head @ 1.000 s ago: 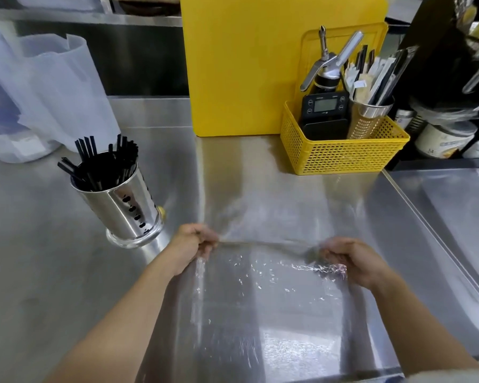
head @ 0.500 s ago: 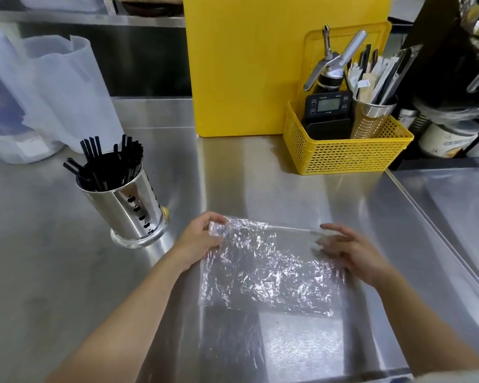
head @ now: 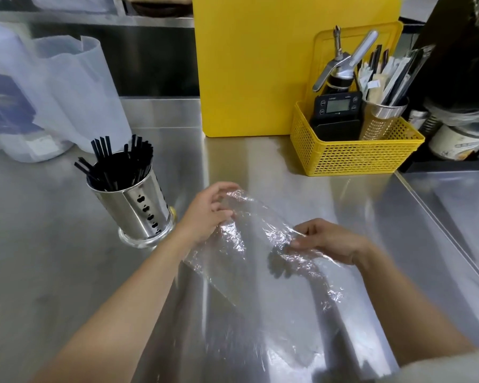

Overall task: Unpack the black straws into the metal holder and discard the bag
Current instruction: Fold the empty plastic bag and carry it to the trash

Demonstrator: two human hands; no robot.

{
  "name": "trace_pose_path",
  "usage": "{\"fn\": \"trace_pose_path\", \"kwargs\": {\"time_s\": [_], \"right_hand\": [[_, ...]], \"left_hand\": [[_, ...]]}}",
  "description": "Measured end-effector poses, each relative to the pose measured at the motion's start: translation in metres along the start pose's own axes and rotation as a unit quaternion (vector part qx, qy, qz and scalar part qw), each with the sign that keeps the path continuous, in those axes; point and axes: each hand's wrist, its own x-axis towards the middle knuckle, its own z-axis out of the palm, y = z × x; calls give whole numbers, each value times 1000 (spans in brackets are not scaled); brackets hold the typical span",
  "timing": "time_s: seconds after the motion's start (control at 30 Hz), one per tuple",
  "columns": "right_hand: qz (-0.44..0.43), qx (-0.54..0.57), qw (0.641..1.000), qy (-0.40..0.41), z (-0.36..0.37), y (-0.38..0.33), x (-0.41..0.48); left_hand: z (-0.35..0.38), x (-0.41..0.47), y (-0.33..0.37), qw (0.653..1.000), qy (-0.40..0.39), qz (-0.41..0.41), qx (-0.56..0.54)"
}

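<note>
the clear bag [head: 256, 244] is gripped by the left hand [head: 209, 214] and right hand [head: 328, 239] above the counter [head: 39, 258]. the holder [head: 138, 208] of straws [head: 116, 164] is seen just left; a yellow basket [head: 354, 156] and board [head: 249, 67] are set behind, well apart.

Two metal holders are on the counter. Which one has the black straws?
The free-standing metal holder left of the left hand, holding black straws. The other holder sits inside the yellow basket.

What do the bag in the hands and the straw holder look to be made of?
The crinkled clear bag looks like thin glossy plastic film: see-through, with creases catching bright glints. The shiny perforated cylindrical holder looks like polished stainless steel: mirror-like reflections and punched slots. The black straws in it seem plastic, though that is less certain.
</note>
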Motion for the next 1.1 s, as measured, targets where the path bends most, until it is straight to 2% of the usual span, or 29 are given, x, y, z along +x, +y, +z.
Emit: {"fn": "trace_pose_path", "kwargs": {"time_s": [0.07,0.13,0.2,0.27,0.3,0.4,0.47,0.57,0.73,0.9,1.1], "right_hand": [[-10,-66,997,36,1,3,-1],[-28,-56,993,102,-1,8,2],[-49,34,980,190,-5,14,4],[-73,135,960,235,-7,20,6],[-85,174,950,245,-6,23,7],[-101,241,931,253,1,32,12],[-101,245,931,250,8,34,12],[-73,268,932,234,11,36,6],[-44,241,930,274,3,44,-4],[-49,256,926,275,-2,54,-9],[-41,270,929,251,-10,54,-9]], "left_hand": [[-5,2,-3,999,30,-1,22],[-9,4,-7,995,100,-4,12],[-11,7,-11,979,189,-50,-61],[-8,7,-13,960,219,-137,-106],[-4,6,-14,955,195,-185,-127],[18,-3,-20,941,29,-271,-199],[34,-8,-22,947,-23,-283,-153],[42,-6,-21,973,-12,-230,-24],[39,2,-11,989,-19,-149,18],[39,1,-14,985,-77,-154,-16],[39,4,-14,983,-53,-175,17]]}}
